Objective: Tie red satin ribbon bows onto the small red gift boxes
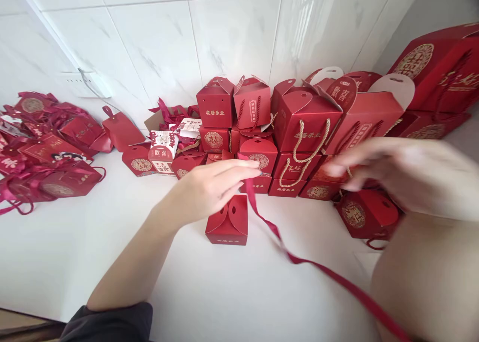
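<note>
Indoor rm, type unclear: tiled wall, white tbl.

A ribbon is held by the left hand; red boxes are partly hidden by the right hand (blurred).

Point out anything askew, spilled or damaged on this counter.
Nothing looks visibly spilled or damaged. Only the heap of ribboned boxes at far left looks untidy: jumbled at odd angles, unlike the stacked boxes.

The ribbon looks satiny, the box smooth card.
</note>
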`<state>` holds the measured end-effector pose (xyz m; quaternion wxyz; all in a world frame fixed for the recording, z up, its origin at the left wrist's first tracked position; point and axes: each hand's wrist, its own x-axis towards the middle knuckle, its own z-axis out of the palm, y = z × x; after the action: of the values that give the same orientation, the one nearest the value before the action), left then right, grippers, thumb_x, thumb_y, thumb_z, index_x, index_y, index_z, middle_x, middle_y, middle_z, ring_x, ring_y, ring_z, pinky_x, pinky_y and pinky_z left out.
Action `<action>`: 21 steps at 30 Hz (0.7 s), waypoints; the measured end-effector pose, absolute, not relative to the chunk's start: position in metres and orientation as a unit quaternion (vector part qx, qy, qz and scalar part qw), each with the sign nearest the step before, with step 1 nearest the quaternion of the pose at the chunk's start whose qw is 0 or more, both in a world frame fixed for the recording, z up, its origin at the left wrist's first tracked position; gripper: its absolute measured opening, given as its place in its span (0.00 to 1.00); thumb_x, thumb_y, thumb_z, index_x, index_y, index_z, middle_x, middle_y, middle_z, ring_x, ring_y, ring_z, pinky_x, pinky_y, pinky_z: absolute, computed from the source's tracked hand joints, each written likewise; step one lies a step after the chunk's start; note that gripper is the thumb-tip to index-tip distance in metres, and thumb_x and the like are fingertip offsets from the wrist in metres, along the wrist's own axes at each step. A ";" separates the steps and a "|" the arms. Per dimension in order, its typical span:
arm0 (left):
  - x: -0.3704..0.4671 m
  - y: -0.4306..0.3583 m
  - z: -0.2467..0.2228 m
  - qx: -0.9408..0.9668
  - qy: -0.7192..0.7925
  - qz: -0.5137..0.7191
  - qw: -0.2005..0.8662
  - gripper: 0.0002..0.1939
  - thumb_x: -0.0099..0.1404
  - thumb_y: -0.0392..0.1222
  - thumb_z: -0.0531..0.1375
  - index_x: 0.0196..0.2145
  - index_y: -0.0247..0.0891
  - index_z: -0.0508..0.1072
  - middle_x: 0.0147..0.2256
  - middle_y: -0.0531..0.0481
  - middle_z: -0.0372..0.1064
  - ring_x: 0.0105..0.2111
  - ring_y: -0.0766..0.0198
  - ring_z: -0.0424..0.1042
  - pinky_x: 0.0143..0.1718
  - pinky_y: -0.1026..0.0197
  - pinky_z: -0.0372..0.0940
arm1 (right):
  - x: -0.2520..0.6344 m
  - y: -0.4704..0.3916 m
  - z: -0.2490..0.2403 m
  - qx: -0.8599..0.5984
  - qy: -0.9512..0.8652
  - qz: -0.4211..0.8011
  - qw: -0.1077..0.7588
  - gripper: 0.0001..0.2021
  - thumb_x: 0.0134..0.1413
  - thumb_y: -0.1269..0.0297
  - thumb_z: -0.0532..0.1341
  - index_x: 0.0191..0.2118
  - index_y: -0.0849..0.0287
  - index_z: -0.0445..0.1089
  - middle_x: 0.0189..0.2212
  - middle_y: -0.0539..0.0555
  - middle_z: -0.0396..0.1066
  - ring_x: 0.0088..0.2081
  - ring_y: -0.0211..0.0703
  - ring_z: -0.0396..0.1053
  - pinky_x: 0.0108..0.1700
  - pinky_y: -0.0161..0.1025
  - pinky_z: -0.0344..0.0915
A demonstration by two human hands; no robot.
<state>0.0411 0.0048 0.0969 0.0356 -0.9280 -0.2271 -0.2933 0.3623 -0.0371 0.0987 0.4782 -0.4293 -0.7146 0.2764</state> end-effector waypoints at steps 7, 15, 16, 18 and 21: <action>0.053 -0.007 0.091 -0.938 -0.232 -0.252 -0.041 0.33 0.66 0.28 0.51 0.66 0.46 0.51 0.55 0.49 0.69 0.46 0.62 0.75 0.45 0.62 0.73 | 0.266 0.004 0.064 -0.251 -0.618 0.591 0.453 0.12 0.63 0.55 0.59 0.44 0.56 0.73 0.37 0.53 0.76 0.42 0.42 0.74 0.52 0.43 0.68; 0.029 -0.007 0.078 -0.902 -0.277 -0.308 -0.125 0.26 0.65 0.32 0.55 0.60 0.42 0.61 0.59 0.46 0.64 0.55 0.58 0.68 0.54 0.57 0.67 | 0.272 0.001 0.060 -0.265 -0.623 0.622 0.393 0.11 0.59 0.63 0.63 0.45 0.56 0.65 0.23 0.47 0.72 0.27 0.36 0.70 0.34 0.35 0.68; 0.025 -0.007 0.074 -0.895 -0.291 -0.313 -0.126 0.22 0.65 0.32 0.56 0.56 0.41 0.65 0.58 0.45 0.65 0.55 0.58 0.68 0.55 0.56 0.67 | 0.271 0.001 0.060 -0.260 -0.627 0.626 0.382 0.08 0.60 0.63 0.62 0.43 0.57 0.65 0.23 0.47 0.70 0.26 0.36 0.69 0.33 0.35 0.67; 0.016 -0.008 0.067 -0.892 -0.315 -0.300 -0.120 0.13 0.64 0.32 0.55 0.45 0.40 0.71 0.55 0.46 0.67 0.54 0.57 0.68 0.55 0.54 0.66 | 0.268 0.000 0.058 -0.259 -0.650 0.626 0.345 0.06 0.62 0.62 0.60 0.38 0.58 0.63 0.24 0.47 0.67 0.25 0.35 0.67 0.31 0.35 0.66; 0.007 -0.009 0.056 -0.898 -0.354 -0.236 -0.112 0.07 0.64 0.33 0.55 0.34 0.40 0.72 0.52 0.48 0.69 0.53 0.56 0.67 0.49 0.55 0.68 | 0.263 0.000 0.051 -0.286 -0.694 0.598 0.281 0.05 0.63 0.63 0.58 0.38 0.58 0.63 0.25 0.46 0.63 0.24 0.32 0.61 0.28 0.32 0.61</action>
<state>0.0069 -0.0092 0.0556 -0.1124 -0.8983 -0.3536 -0.2355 0.2634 -0.0003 0.0513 0.2810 -0.2858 -0.6944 0.5976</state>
